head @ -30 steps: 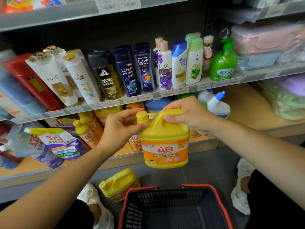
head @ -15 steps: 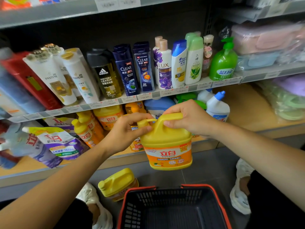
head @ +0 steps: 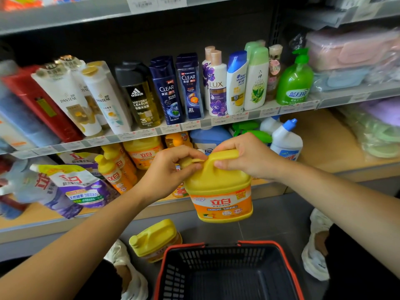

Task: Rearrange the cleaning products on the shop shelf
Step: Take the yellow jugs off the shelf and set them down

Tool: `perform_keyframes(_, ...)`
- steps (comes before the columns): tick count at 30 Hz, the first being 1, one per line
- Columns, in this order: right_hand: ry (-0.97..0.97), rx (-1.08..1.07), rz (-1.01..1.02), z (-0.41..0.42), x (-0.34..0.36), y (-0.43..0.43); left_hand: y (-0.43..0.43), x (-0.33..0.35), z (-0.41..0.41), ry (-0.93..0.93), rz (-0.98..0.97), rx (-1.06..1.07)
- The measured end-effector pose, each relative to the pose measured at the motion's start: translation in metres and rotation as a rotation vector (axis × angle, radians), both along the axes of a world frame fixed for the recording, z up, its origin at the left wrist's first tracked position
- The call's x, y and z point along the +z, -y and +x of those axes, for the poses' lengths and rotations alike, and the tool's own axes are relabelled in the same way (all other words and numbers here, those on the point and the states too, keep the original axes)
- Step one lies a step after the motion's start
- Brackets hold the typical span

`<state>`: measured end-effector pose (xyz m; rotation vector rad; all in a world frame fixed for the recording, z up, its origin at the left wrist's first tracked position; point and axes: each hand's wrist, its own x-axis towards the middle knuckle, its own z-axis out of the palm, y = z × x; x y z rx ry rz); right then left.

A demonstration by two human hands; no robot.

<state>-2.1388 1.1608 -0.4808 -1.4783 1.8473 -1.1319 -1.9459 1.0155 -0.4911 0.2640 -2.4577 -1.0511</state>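
Upright yellow detergent jug [head: 218, 191], orange label, held in the air above the black basket [head: 216, 259]; right hand [head: 249, 159] grips its handle, left hand [head: 171, 169] pinches its cap. Matching second jug [head: 153, 239] lies tilted on the floor, just left of the basket. Orange bottles [head: 116, 169] stand on the shelf, up-left of the basket.

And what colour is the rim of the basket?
Red; the basket rim shows best in the head view.
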Motion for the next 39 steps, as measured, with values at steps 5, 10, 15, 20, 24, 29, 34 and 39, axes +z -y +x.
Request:
perform_keyframes(5, 0.113, -0.067, -0.061, -0.006, 0.0, -0.001, 0.012, -0.007, 0.006, 0.066, 0.067, 0.012)
perform_keyframes(10, 0.243, -0.097, -0.106, -0.011, 0.003, -0.004, 0.022, -0.02, 0.01, 0.165, 0.209, -0.01)
perform_keyframes(15, 0.464, -0.143, -0.182, -0.019, 0.013, -0.01, 0.019, -0.046, 0.016, 0.374, 0.288, -0.029)
perform_keyframes(20, 0.64, -0.161, -0.276, -0.029, 0.022, -0.015, 0.014, -0.058, 0.013, 0.328, 0.458, -0.019)
perform_keyframes(24, 0.641, -0.228, -0.293, -0.038, 0.022, -0.015, 0.014, -0.051, 0.01, 0.237, 0.604, -0.04)
perform_keyframes(29, 0.442, -0.299, -0.262, -0.054, 0.02, -0.02, 0.016, -0.044, 0.011, 0.108, 0.643, 0.056)
perform_keyframes(34, 0.449, -0.342, -0.153, -0.062, 0.01, -0.024, 0.02, -0.019, 0.013, -0.084, 0.537, 0.127)
perform_keyframes(39, 0.533, -0.383, -0.012, -0.061, -0.005, -0.028, 0.016, 0.002, 0.015, -0.105, 0.346, 0.139)
